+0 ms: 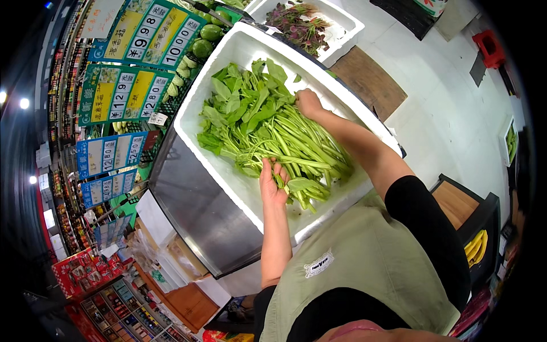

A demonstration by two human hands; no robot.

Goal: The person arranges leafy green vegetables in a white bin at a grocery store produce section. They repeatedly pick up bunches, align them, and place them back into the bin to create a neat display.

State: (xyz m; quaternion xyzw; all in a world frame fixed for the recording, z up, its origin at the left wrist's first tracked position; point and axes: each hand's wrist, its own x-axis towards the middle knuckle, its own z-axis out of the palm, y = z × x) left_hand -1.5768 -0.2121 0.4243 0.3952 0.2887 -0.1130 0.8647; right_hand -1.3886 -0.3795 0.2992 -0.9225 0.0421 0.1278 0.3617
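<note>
A large pile of leafy green vegetables with long stems (295, 132) lies in a white foam box (205, 171), leaves toward the upper left and stems toward the lower right. My left hand (273, 181) is at the pile's near side, its fingers curled around a few stems and a leaf. At the far side, my right hand (308, 104) has its fingers bent against the stems just below the leaves; its fingertips are partly hidden, so its hold cannot be told. A small loose leaf (298, 78) lies by the box's far wall.
The box rests on a stainless steel counter (201, 201). Beyond it, another foam box (342, 53) holds reddish-purple leafy greens (299, 25). Price signs (124, 94) stand left, before green round vegetables (211, 32). A wooden board (369, 81) and bananas (475, 248) are at the right.
</note>
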